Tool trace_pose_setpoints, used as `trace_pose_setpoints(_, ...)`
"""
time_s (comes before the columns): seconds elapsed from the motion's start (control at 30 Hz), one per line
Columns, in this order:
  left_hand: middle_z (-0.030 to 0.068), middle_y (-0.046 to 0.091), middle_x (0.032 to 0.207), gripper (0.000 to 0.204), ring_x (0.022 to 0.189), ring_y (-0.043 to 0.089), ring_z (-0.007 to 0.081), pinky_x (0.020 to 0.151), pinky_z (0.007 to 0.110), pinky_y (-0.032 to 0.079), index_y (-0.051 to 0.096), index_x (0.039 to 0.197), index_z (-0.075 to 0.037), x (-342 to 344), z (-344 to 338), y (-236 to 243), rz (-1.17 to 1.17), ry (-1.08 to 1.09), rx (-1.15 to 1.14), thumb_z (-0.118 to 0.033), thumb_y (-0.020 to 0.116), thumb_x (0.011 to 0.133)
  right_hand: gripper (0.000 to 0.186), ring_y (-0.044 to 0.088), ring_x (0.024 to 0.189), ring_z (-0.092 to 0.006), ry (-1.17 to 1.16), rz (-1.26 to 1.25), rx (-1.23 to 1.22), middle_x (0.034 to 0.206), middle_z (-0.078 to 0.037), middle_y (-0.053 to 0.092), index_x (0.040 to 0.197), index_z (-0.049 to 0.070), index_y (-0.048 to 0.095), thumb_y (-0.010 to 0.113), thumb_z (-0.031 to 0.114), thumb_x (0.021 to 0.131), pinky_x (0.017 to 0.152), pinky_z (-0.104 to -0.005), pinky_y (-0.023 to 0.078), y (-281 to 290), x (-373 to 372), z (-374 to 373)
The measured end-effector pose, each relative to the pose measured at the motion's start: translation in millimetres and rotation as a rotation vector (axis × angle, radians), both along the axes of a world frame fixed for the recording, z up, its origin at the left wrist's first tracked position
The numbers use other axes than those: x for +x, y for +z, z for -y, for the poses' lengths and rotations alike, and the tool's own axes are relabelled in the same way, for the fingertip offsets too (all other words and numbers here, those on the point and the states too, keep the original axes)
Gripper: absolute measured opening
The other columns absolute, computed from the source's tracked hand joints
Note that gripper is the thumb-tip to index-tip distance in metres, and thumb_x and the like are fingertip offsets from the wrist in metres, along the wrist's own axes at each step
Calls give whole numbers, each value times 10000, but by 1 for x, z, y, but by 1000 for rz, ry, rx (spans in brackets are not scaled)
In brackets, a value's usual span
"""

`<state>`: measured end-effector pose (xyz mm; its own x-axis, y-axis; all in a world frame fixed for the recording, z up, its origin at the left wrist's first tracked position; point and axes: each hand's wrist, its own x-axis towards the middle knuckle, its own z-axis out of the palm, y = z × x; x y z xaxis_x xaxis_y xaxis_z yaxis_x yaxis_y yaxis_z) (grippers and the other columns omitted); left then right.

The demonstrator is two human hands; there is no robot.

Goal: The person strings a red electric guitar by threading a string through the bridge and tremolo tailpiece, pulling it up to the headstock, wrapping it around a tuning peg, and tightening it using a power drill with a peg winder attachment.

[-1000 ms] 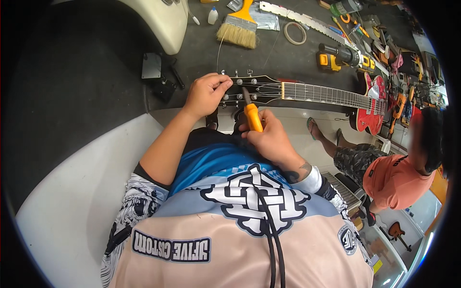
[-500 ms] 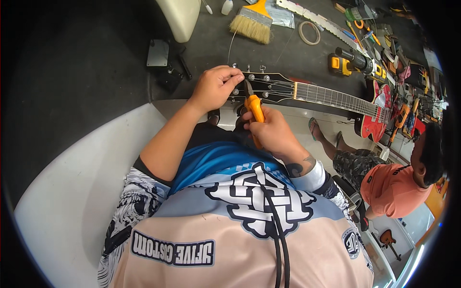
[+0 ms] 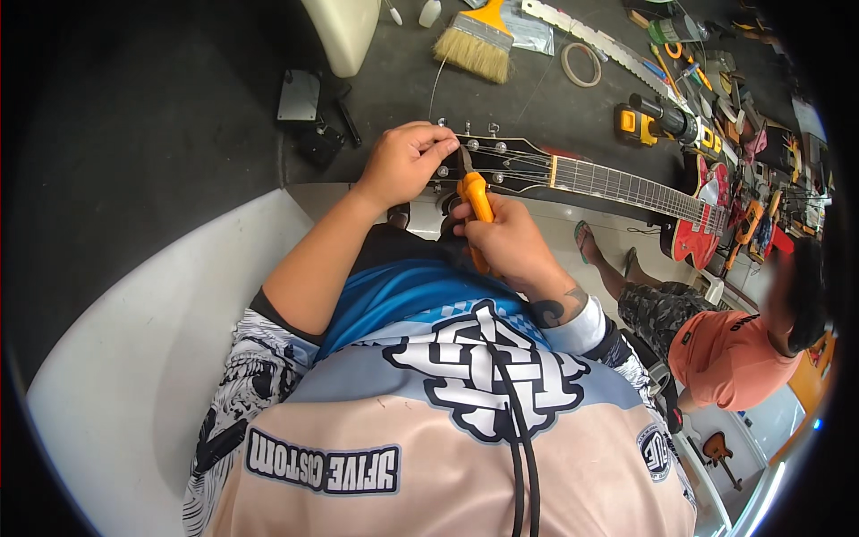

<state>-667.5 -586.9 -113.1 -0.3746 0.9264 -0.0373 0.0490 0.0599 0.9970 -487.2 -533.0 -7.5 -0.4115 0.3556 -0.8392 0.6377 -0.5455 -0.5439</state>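
Observation:
A red electric guitar (image 3: 701,215) lies across the bench edge, its dark headstock (image 3: 514,162) toward my hands and metal tuners along both sides. At the headstock's end, my left hand (image 3: 404,163) pinches thumb and fingers together around what looks like a guitar string (image 3: 436,89); a thin strand runs up from behind that hand. My right hand (image 3: 512,240) grips orange-handled cutting pliers (image 3: 477,195) from below. Their dark jaws point up beside the left fingertips, over the headstock; whether they touch a string is too small to tell.
Beyond the headstock lie a wide brush (image 3: 474,49), a tape roll (image 3: 582,65), a notched metal straightedge (image 3: 591,40) and a cordless drill (image 3: 667,121). A small grey box (image 3: 299,96) sits left. Tools crowd the far right. Another person (image 3: 729,353) is at the right.
Both hands keep nearly the same pose at the headstock, the pliers still in the right one. The whole view has shifted very slightly.

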Motion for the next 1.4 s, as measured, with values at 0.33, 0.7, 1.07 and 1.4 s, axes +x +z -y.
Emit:
trace_pose_setpoints(0.33, 110, 745, 948, 164, 805, 703, 140, 734, 283, 551, 745, 1016, 31, -2, 0, 4, 13, -26, -45, -124, 729, 965, 288, 664, 1021, -179, -29, -7, 0, 1102, -91, 663, 1171, -32, 622, 556, -29, 891, 858, -301, 522, 0, -1, -1)
trace_pose_setpoints(0.7, 106, 742, 969, 152, 856, 717, 137, 770, 281, 566, 732, 1016, 43, 0, 2, 1, 44, -11, -4, -102, 721, 970, 162, 651, 885, -140, 29, 47, 78, 1005, -73, 680, 1050, -11, 632, 598, 13, 893, 755, -284, 518, 3, -6, 0)
trace_pose_setpoints(1.07, 65, 715, 951, 116, 872, 700, 108, 788, 264, 560, 728, 1026, 38, 0, 3, 4, 28, -35, -17, -65, 717, 975, 105, 624, 714, -144, -65, 40, -5, 862, -63, 642, 1025, 22, 605, 592, 68, 931, 631, -303, 513, 7, -9, 5)
trace_pose_setpoints(1.4, 69, 711, 867, 135, 784, 664, 111, 706, 279, 521, 718, 1027, 13, -23, -1, 38, -51, -157, -185, -114, 707, 984, 240, 718, 869, -381, 40, 71, 262, 892, -247, 715, 1044, -51, 677, 640, 106, 867, 802, -435, 544, -1, -3, 7)
